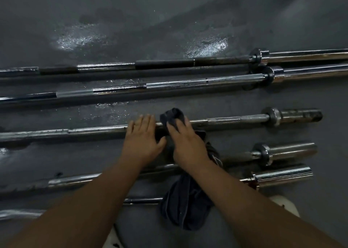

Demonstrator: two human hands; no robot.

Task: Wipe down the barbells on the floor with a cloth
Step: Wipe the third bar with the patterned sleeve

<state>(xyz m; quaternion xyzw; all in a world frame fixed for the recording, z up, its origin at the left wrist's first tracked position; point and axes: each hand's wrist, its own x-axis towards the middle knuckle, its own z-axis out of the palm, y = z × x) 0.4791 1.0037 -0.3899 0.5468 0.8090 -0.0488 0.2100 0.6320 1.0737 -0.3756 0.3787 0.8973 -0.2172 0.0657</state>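
Note:
Several steel barbells lie side by side on the dark floor. My left hand (pixel 142 140) rests flat, fingers straight, on the shaft of the middle barbell (pixel 235 120). Just to its right, my right hand (pixel 185 142) presses a dark grey cloth (pixel 185 204) onto the same shaft. The cloth bunches up above my fingers and its long tail hangs down across the two nearer barbells. Whether my right fingers curl round the cloth I cannot tell.
Two long chrome barbells (pixel 188 83) lie farther away, with wet patches (pixel 75 38) shining on the floor beyond them. Nearer barbells (pixel 282 151) end in sleeves at the right. Something white (pixel 286 204) shows at the bottom right.

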